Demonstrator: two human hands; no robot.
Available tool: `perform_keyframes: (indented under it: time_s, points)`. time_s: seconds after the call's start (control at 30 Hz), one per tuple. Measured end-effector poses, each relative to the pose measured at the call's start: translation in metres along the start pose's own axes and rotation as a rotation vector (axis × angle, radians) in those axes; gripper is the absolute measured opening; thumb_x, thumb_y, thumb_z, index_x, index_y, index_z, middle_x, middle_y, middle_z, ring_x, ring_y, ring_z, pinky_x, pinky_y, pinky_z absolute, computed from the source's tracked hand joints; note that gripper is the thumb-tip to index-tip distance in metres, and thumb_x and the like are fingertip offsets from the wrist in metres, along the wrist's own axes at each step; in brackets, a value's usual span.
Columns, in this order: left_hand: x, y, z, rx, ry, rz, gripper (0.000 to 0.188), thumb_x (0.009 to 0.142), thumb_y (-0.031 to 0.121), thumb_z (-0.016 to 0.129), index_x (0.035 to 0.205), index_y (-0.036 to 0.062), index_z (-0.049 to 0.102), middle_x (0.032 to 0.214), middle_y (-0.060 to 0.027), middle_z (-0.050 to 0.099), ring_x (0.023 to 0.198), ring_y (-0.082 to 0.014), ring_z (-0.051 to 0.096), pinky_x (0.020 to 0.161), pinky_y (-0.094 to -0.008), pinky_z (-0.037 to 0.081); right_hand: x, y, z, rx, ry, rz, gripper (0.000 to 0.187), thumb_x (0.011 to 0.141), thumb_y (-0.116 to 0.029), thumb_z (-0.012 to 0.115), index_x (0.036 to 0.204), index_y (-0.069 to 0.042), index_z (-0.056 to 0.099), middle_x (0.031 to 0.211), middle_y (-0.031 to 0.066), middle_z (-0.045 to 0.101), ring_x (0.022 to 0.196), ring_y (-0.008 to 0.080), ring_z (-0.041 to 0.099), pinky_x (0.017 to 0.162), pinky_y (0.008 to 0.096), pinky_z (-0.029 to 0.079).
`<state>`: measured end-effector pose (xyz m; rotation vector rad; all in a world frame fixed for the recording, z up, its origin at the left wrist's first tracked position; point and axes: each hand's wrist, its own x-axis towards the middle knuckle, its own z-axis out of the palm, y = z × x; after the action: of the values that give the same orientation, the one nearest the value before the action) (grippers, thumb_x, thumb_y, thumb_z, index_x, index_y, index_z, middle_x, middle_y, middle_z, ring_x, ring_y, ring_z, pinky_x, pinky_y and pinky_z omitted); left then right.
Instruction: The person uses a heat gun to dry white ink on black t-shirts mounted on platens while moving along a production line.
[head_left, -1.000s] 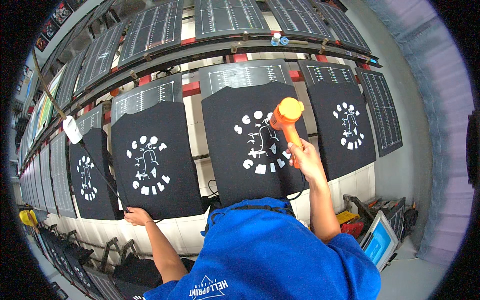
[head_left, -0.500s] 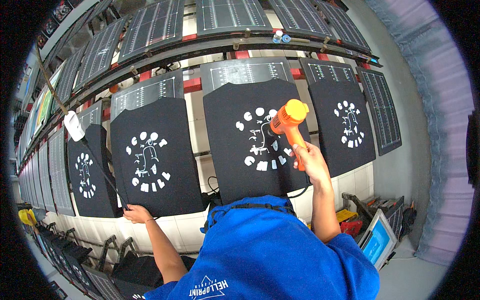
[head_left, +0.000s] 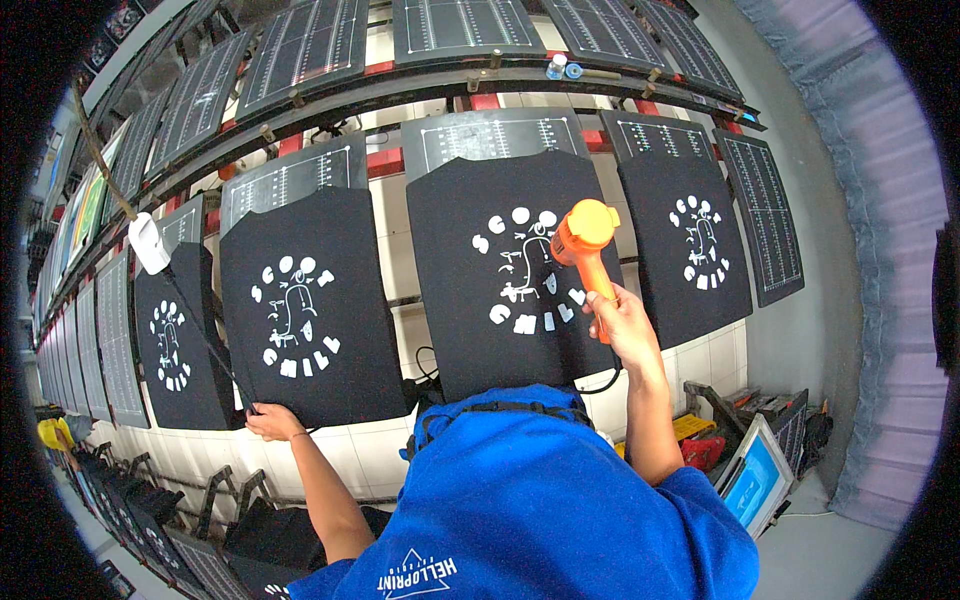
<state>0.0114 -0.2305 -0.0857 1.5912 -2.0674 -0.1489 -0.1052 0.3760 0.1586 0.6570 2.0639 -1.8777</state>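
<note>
My right hand (head_left: 622,322) grips the handle of an orange heat gun (head_left: 584,240). Its nozzle is hidden behind the body, over the white print on a black T-shirt (head_left: 470,360) stretched on a flat board. Off to the left, my left hand (head_left: 270,421) is closed around a black power cord (head_left: 210,345). That cord runs up to a white plug connector (head_left: 149,244) hanging from a cable. Between my hands lies another black T-shirt (head_left: 355,330) with the same white print.
More printed black T-shirts lie on boards at the right (head_left: 655,270) and far left (head_left: 190,310). Behind runs a dark rail (head_left: 420,77) with bare marked boards (head_left: 465,30) beyond. A screen (head_left: 757,480) stands at lower right, near a grey curtain (head_left: 880,300).
The heat gun has shifted very slightly to the right over the print. My left hand still holds the cord in nearly the same place.
</note>
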Motion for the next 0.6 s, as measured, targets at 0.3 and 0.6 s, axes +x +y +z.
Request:
perform_keyframes:
  time_s: [0.3, 0.6]
  points:
    - [-0.004, 0.010, -0.012, -0.049, -0.053, -0.038, 0.046, 0.097, 0.034, 0.043, 0.126, -0.0011, 0.052, 0.137, -0.0230, 0.045, 0.130, -0.0366, 0.040, 0.105, -0.0504, 0.029, -0.020, 0.006, -0.008, -0.001, -0.037, 0.044, 0.034, 0.091, -0.025, 0.061, 0.113, 0.001, 0.057, 0.078, 0.0020, 0.059, 0.053, 0.0063, 0.052, 0.046, 0.0199, 0.040]
    - [-0.004, 0.008, -0.008, -0.008, -0.051, -0.022, 0.046, 0.097, 0.034, 0.043, 0.126, -0.0011, 0.051, 0.137, -0.0227, 0.045, 0.127, -0.0370, 0.042, 0.104, -0.0505, 0.030, -0.032, 0.014, -0.002, -0.009, -0.015, 0.034, 0.032, 0.092, -0.024, 0.061, 0.112, 0.001, 0.057, 0.077, 0.0020, 0.059, 0.053, 0.0065, 0.051, 0.047, 0.0198, 0.040]
